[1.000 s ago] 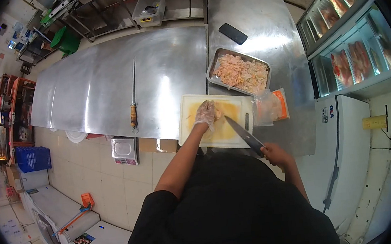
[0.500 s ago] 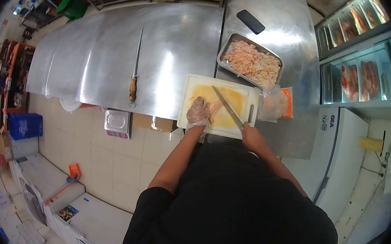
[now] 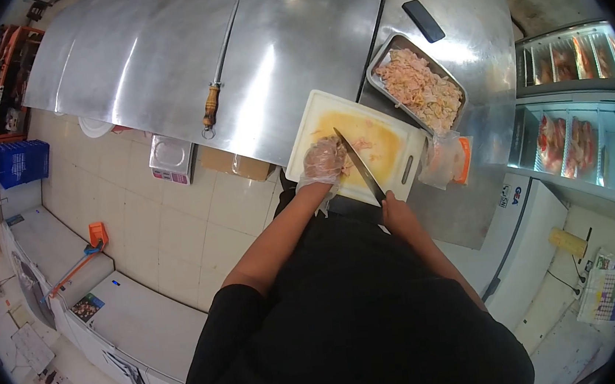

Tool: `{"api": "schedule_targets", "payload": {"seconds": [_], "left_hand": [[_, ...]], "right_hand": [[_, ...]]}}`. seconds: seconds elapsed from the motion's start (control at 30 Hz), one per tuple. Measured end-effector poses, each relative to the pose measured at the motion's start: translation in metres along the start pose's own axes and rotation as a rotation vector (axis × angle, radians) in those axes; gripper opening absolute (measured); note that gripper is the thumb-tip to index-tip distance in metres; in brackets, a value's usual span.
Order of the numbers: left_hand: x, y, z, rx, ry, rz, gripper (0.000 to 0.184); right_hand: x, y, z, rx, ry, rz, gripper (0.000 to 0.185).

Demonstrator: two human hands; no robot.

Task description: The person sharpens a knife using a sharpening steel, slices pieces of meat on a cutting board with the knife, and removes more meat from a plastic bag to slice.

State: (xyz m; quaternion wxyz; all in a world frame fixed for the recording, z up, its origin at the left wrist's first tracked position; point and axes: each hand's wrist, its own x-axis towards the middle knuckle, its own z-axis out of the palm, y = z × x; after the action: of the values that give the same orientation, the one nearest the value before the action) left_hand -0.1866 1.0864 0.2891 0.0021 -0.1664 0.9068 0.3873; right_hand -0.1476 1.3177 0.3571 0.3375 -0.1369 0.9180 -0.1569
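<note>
My left hand [image 3: 322, 162], in a clear plastic glove, is curled over pale raw meat [image 3: 345, 166] and presses it on a white cutting board [image 3: 322, 100]. The fingertips are partly hidden by the glove and meat. A long knife [image 3: 361, 166] is gripped by its handle in my bare right hand [image 3: 397, 213]. Its blade slants up and left across the board, close beside my left fingers. Small pink scraps [image 3: 364, 144] lie beyond the blade on the yellow-stained surface.
Behind the board's right side stands a metal tray [image 3: 397, 109] of chopped pale meat [image 3: 419, 85]. A plastic bag [image 3: 439, 161] lies right of the board. On the steel table [image 3: 153, 51] are a phone [image 3: 423, 21] and a sharpening steel [image 3: 218, 67]. A lit display fridge [image 3: 569, 141] is at right.
The view has shifted. My left hand sits closer to the blade, over the meat. The strip of meat seen right of my fingers before is now shorter, and scraps show beyond the knife.
</note>
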Motion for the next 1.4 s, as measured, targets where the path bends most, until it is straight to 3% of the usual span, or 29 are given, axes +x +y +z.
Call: {"api": "schedule_targets", "payload": {"seconds": [0.17, 0.27, 0.43, 0.5, 0.57, 0.63, 0.7, 0.77, 0.9, 1.0, 1.1, 1.23, 1.37, 1.4], "left_hand": [[0.008, 0.004, 0.009, 0.302, -0.141, -0.035, 0.019], [0.007, -0.002, 0.015, 0.260, -0.017, 0.088, 0.016], [0.003, 0.006, -0.001, 0.214, -0.049, 0.137, 0.012], [-0.003, -0.005, 0.012, 0.163, -0.028, 0.204, 0.014], [-0.006, -0.009, 0.016, 0.130, -0.119, 0.087, 0.017], [0.000, -0.004, 0.002, 0.102, -0.134, 0.139, 0.017], [0.001, -0.006, -0.008, 0.076, -0.142, 0.171, 0.018], [0.003, -0.017, -0.011, 0.010, -0.123, -0.074, 0.021], [0.008, -0.033, -0.039, -0.201, -0.023, -0.219, 0.024], [0.009, -0.019, -0.038, -0.350, 0.066, -0.056, 0.019], [0.011, 0.042, -0.034, -0.417, 0.027, 0.085, 0.016], [0.010, 0.087, -0.004, -0.396, 0.040, 0.134, 0.013], [0.010, 0.041, 0.044, -0.158, 0.066, 0.013, 0.014], [0.006, 0.032, 0.044, -0.108, 0.075, 0.003, 0.014]], "right_hand": [[0.001, -0.011, 0.013, -0.016, -0.042, 0.122, 0.020], [0.013, -0.033, 0.012, -0.027, -0.021, 0.161, 0.020], [0.086, -0.060, 0.016, -0.017, 0.188, -0.030, 0.020], [0.106, -0.077, 0.012, -0.029, 0.210, -0.044, 0.020], [0.113, -0.084, 0.006, -0.047, 0.257, -0.075, 0.021], [0.115, -0.085, 0.001, -0.036, 0.215, -0.051, 0.020], [0.104, -0.079, -0.006, -0.017, 0.213, -0.062, 0.019], [0.090, -0.057, 0.000, -0.012, 0.177, -0.058, 0.021], [0.039, 0.003, 0.005, 0.064, 0.232, 0.039, 0.022], [0.021, 0.039, 0.002, 0.098, 0.337, 0.090, 0.019], [0.014, 0.063, 0.003, 0.147, 0.440, 0.081, 0.017], [-0.002, 0.041, -0.018, 0.271, 0.457, 0.026, 0.018], [-0.002, 0.016, -0.013, 0.325, 0.421, -0.040, 0.020], [0.006, 0.015, -0.003, 0.300, 0.314, -0.039, 0.021]]}}
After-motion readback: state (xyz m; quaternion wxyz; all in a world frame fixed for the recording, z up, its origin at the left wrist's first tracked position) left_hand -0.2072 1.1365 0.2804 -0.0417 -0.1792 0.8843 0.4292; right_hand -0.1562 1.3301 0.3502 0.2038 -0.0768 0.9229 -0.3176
